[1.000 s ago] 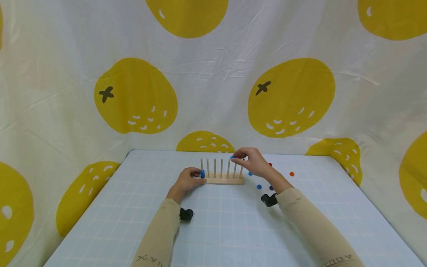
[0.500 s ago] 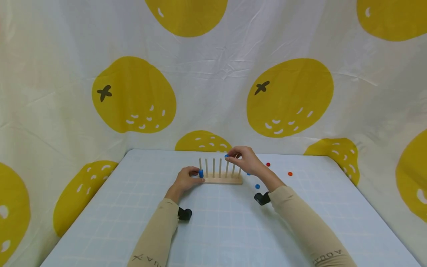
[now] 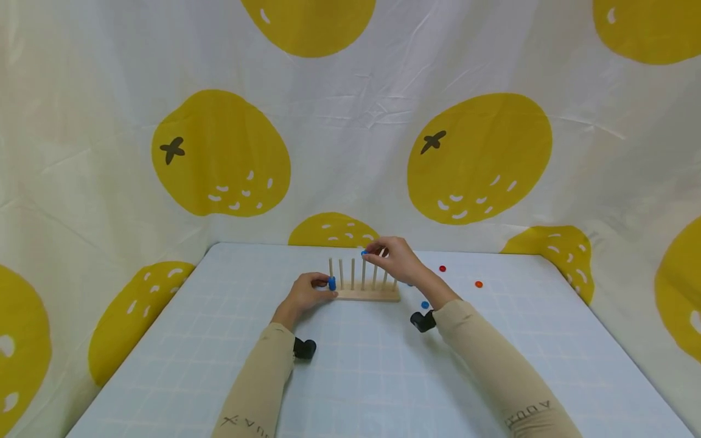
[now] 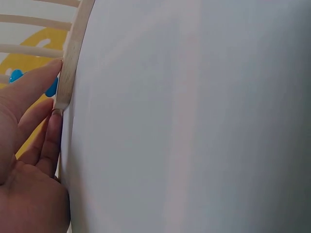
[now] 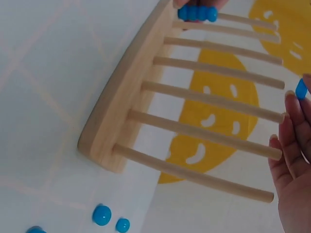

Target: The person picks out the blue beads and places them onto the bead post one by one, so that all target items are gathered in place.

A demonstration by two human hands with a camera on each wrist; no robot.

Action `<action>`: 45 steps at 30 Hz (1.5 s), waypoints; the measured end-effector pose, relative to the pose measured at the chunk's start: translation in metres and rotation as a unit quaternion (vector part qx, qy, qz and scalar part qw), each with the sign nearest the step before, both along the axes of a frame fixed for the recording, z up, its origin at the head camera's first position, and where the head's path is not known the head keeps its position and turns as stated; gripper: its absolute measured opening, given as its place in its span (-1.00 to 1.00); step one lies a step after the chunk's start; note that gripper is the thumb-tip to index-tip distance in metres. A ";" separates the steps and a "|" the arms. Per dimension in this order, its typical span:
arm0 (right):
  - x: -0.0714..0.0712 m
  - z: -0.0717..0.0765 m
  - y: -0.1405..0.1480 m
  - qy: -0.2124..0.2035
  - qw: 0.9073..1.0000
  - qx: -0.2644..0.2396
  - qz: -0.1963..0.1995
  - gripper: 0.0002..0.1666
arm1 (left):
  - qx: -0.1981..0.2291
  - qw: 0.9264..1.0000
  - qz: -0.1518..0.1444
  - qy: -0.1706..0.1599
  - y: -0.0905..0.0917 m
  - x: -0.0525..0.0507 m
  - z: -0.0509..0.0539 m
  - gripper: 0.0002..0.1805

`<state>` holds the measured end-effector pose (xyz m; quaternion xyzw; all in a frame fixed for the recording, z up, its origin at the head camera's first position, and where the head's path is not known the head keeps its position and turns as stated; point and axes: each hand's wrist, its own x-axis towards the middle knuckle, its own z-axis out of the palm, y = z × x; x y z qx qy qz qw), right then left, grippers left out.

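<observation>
One end peg (image 3: 331,266) carries a blue stack (image 5: 197,13); six are bare. The right hand's (image 3: 397,260) grip pinches a blue bead (image 3: 364,252) near the peg tips; the left's (image 3: 305,292) holds the rack (image 3: 367,295). Loose beads (image 5: 101,215) on the worktop (image 3: 350,365) are unthreaded.

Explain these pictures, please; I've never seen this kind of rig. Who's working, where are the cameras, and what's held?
There is no machine: a person works with two bare hands. The wide picture comes from a camera on the head, looking forward and down. The close ones come from the left wrist camera and right wrist camera, so the scene looks turned sideways.

On the table stands a wooden rack with pegs. The left hand grips its end, beside blue beads stacked on the end peg. The right hand pinches one blue bead near the peg tops. To the rack's right lie loose blue beads, a red bead and an orange bead.
</observation>
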<state>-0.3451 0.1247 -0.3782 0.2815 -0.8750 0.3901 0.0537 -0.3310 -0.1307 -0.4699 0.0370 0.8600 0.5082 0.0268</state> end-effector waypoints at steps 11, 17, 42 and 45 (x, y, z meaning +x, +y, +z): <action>-0.004 0.004 -0.035 0.013 0.999 0.011 0.038 -0.79 | -0.008 1.000 0.009 -0.001 0.002 0.001 0.004 -0.51; -0.006 0.002 -0.050 0.007 0.999 0.020 0.045 -0.79 | -0.007 1.000 0.005 -0.002 0.001 0.001 0.003 -0.51; -0.009 -0.010 -0.071 0.032 0.998 0.038 0.045 -0.85 | 0.000 1.000 0.008 -0.002 0.001 0.002 0.004 -0.53; -0.009 -0.013 -0.072 0.044 0.997 0.046 0.047 -0.85 | -0.003 1.000 0.007 0.006 -0.001 0.003 0.003 -0.53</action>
